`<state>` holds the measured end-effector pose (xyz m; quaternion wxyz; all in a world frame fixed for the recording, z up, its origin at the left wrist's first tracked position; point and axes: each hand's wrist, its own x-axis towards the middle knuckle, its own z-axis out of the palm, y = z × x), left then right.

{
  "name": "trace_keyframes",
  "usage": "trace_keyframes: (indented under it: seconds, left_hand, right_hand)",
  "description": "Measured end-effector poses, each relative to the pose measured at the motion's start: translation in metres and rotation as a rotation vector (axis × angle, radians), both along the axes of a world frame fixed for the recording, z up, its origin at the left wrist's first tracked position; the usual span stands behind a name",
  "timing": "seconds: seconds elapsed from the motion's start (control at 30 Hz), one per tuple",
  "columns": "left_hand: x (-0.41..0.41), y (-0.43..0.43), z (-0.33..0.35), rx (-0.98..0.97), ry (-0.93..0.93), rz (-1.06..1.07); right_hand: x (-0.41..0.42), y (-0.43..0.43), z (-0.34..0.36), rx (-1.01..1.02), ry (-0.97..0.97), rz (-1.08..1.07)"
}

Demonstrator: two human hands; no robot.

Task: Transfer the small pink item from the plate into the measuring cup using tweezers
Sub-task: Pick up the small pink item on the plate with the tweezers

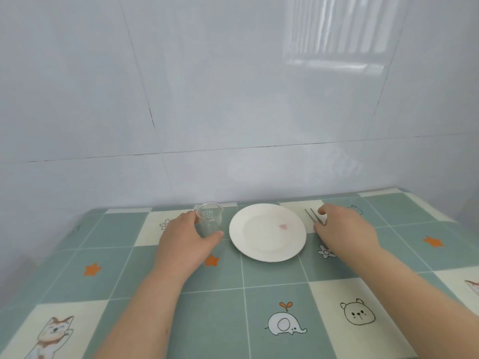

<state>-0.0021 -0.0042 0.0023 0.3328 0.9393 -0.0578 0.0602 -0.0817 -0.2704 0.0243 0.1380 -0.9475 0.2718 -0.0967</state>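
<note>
Fingers touch tweezers; pink item lies apart on plate.

**Count of things on the table**

One white plate stands near the table's far edge. One small pink item lies on it. One clear measuring cup is there, and one pair of tweezers. Two hands are in view: one left hand, one right hand.
</note>
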Motion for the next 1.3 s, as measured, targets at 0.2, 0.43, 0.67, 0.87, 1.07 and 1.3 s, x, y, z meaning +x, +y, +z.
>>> trace_keyframes:
  seconds: [0.2,0.43,0.67,0.87,1.07,1.3]
  left_hand:
    - [0.0,0.0,0.0,-0.01,-0.038,-0.001]
    - [0.0,0.0,0.0,-0.008,-0.068,0.001]
    - [0.0,0.0,0.0,-0.011,-0.063,0.004]
    - [0.001,0.0,-0.001,-0.022,-0.058,0.002]
    - [0.002,0.001,-0.002,-0.02,-0.049,0.0]
    - [0.003,0.001,-0.002,-0.016,-0.053,-0.003]
  right_hand:
    - [-0.002,0.002,0.009,0.086,-0.1,0.045]
    - [-0.006,0.015,0.028,0.085,-0.227,0.135]
    - [-0.008,0.025,0.028,0.057,-0.188,0.188]
    - [-0.007,0.022,0.019,-0.218,-0.156,0.222]
    - [-0.001,0.023,0.014,-0.45,-0.173,0.219]
    - [0.004,0.027,0.008,-0.532,-0.152,0.227]
